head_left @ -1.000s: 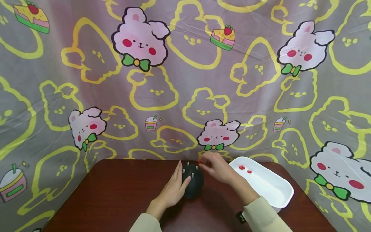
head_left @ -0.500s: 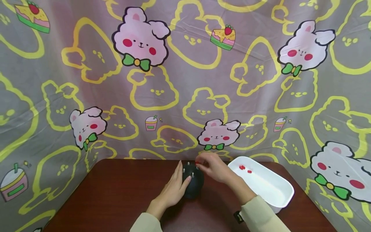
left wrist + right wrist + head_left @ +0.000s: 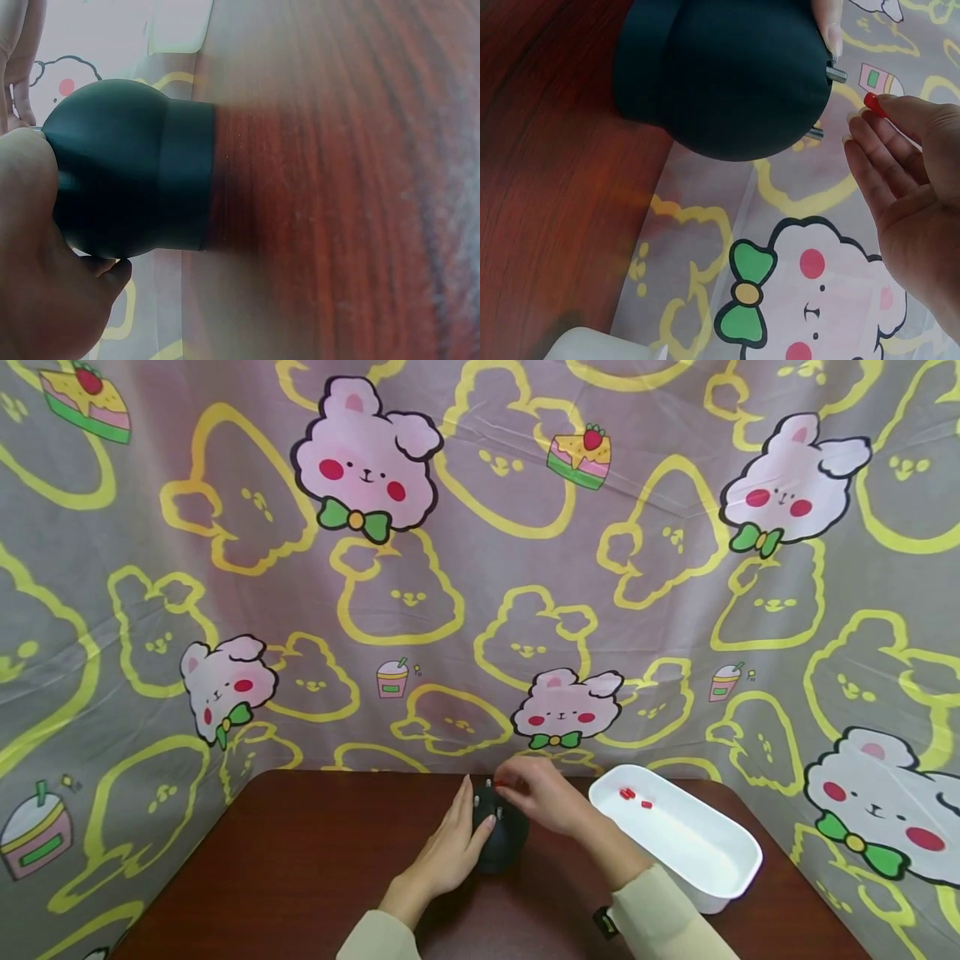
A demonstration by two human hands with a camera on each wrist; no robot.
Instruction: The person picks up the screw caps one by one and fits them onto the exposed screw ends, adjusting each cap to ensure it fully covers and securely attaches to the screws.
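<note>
A round black body on a short cylindrical base (image 3: 112, 165) stands upright on the table, threaded metal studs (image 3: 838, 75) sticking out of its top. My left hand (image 3: 448, 853) holds it from the left, fingers along its side and thumb (image 3: 483, 828) near the studs. My right hand (image 3: 546, 795) is over the top of the black body, pinching a small red cap (image 3: 874, 105) between thumb and index finger. In the right wrist view that cap is a short way off the stud ends, while the other right-hand fingers stay extended.
A white rectangular tray (image 3: 686, 847) stands on the table to the right, near my right forearm. Several small red caps (image 3: 627, 793) lie at its far end. Behind the brown table (image 3: 300, 860) hangs a patterned cloth (image 3: 465, 627).
My right hand has moved left across the top of the black body with the red cap, from the right-hand stud towards the far one. The left hand has stayed in place.
</note>
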